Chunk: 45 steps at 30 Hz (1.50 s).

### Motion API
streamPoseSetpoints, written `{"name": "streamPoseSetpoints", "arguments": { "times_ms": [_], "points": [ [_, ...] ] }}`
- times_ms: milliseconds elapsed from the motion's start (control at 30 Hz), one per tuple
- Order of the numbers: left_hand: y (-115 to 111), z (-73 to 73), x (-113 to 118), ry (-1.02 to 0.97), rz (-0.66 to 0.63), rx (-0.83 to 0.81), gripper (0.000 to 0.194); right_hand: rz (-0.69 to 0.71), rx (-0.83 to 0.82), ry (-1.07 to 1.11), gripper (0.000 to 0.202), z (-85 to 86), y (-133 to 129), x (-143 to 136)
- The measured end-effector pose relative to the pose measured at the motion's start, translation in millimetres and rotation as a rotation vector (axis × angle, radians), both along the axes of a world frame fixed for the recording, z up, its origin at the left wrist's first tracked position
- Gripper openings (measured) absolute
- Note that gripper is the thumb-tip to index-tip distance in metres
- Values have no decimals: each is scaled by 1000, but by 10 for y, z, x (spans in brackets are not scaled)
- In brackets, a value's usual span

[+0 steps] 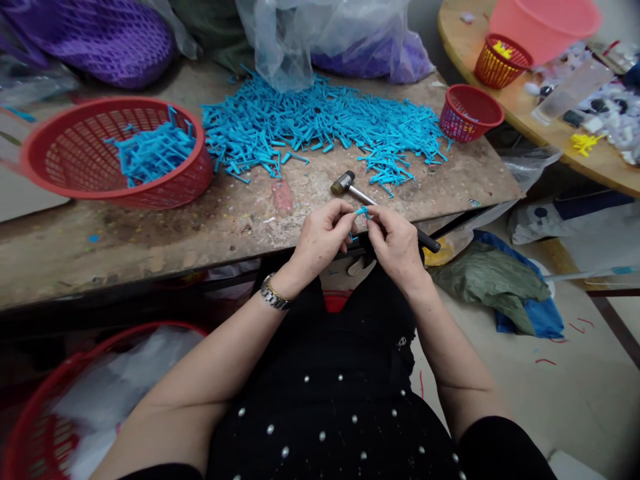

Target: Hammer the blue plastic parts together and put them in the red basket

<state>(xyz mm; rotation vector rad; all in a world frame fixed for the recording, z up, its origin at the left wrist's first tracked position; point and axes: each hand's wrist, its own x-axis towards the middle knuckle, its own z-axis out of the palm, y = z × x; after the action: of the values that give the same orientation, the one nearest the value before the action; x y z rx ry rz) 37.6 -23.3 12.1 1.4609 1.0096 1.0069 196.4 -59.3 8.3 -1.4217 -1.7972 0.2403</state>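
Observation:
A small blue plastic piece (pixel 363 212) is pinched between both hands at the table's front edge. My left hand (pixel 325 233) grips its left side with thumb and fingertips; another bit of blue shows just below those fingers. On the right side, my right hand (pixel 395 240) holds the same piece, fingers closed. Just behind the hands lies a hammer (pixel 344 183), its black handle end passing beyond my right hand. A wide heap of blue plastic pieces (pixel 320 117) covers the back of the table.
The worn table (pixel 235 223) carries a large red basket (pixel 175 193) of blue pieces at left and a small red basket (pixel 473 120) at right. Plastic bags (pixel 285 47) stand behind the heap. A round table (pixel 463 40) holds more containers. Crumpled bags (pixel 493 280) lie lower right.

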Motion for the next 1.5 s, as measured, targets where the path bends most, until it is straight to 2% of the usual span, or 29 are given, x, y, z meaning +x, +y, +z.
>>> {"name": "streamPoseSetpoints", "arguments": {
  "times_ms": [200, 600, 867, 1033, 1167, 1267, 1367, 1500],
  "points": [
    [12, -49, 9, 4, -1, 19, 10, 25, 83, 9, 23, -71, 6, 20],
    [3, -63, 40, -11, -25, 30, 13, 14, 85, -95, 26, -84, -43, 16],
    [27, 20, 25, 124, -47, 60, 18, 17, 101, -219, 27, -90, -50, 29],
    [45, 20, 34, 173, -55, 14, 18, 20, 105, -267, 26, -151, -40, 25],
    [47, 8, 39, 185, -55, 10, 17, 23, 104, -179, 24, -201, -30, 22],
    [51, 13, 34, 170, -56, 68, 18, 27, 125, -58, 22, -202, -22, 14],
    [59, 0, 20, 147, -56, 107, 17, 38, 77, 52, 23, -187, -17, 0],
    [55, -60, -6, 97, -52, 59, 9, -4, 25, 135, 21, -192, -1, -9]
  ]
}}
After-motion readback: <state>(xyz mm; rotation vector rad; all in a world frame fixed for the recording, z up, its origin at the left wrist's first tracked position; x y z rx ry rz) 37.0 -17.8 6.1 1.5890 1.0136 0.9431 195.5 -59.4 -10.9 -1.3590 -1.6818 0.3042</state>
